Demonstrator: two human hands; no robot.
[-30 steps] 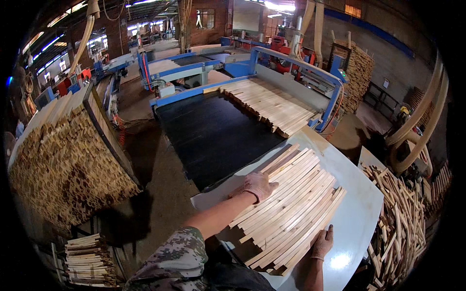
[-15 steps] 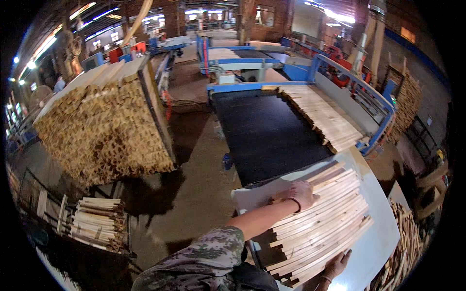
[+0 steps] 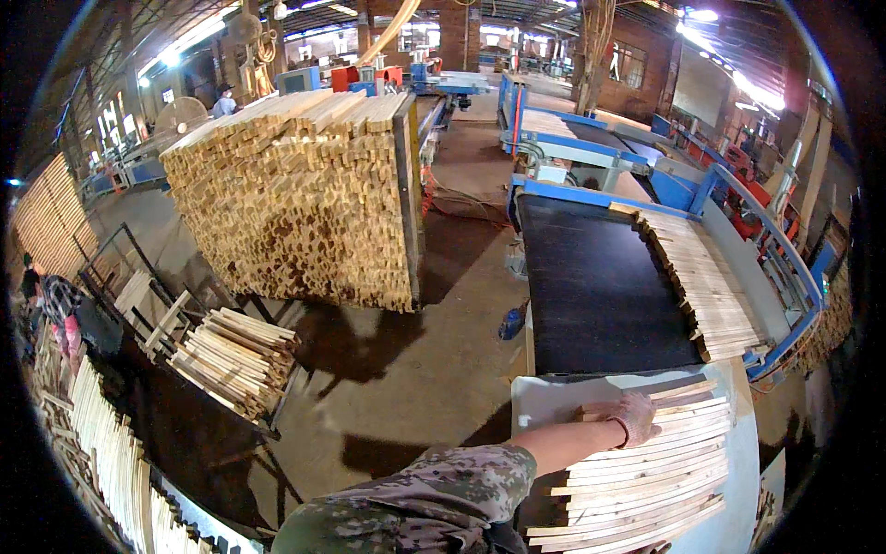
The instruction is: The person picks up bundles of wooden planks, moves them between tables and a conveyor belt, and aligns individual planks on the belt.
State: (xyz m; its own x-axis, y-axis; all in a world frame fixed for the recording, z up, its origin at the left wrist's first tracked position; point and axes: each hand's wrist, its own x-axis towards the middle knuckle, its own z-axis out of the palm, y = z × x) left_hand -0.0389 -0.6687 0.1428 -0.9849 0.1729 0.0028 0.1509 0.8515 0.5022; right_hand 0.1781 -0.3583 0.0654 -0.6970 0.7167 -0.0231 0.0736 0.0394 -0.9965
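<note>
Wooden slats (image 3: 646, 471) lie in a flat row on a pale work table (image 3: 554, 402) at lower right, long sides touching, ends a little uneven. Left hand (image 3: 632, 415) rests palm down on the far end of the row, fingers spread flat over the top few slats, not closed around any of them. Forearm reaches in from the lower edge, out of a camouflage sleeve (image 3: 415, 503).

Right hand: only a sliver, possibly fingertips, shows at the bottom edge below the slats; whether it grips anything cannot be told.

Just beyond the table, a black conveyor bed (image 3: 595, 286) in a blue frame, with a second batch of slats (image 3: 706, 286) ranged along its right side. To the left, well apart, a tall block of stacked timber sticks (image 3: 305, 194). Smaller bundle of sticks (image 3: 231, 355) on a rack near it.

Near end of the slat row runs out of the bottom of the view. Right rim of the scene dark and bent; detail there hard to make out.
</note>
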